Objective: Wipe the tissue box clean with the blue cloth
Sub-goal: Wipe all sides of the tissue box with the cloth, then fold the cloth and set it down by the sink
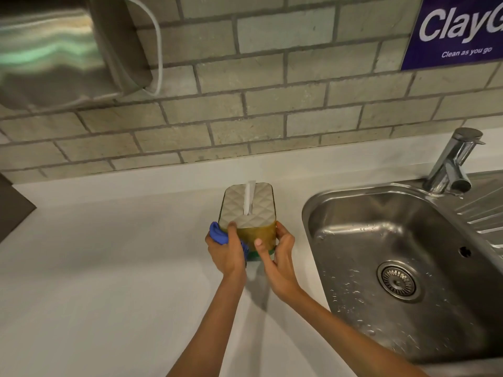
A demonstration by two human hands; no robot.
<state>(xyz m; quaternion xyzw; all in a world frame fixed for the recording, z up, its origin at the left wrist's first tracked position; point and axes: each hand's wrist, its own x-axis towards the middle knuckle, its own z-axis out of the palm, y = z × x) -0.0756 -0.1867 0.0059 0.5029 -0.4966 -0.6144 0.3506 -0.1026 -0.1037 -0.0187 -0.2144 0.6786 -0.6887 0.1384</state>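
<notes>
One box point(246, 210) (one tissue point(249, 197) up) on counter point(109, 254): left hand point(224, 251) closed on one cloth point(217, 233), right hand point(277, 254) gripping box's side.

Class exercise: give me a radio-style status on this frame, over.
Left hand shut on blue cloth, against tissue box. Right hand steadies box. Nothing in the way.

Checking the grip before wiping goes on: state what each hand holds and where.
The left hand grips the bunched blue cloth against the tissue box's near left corner. The right hand holds the box's near right side.
</notes>
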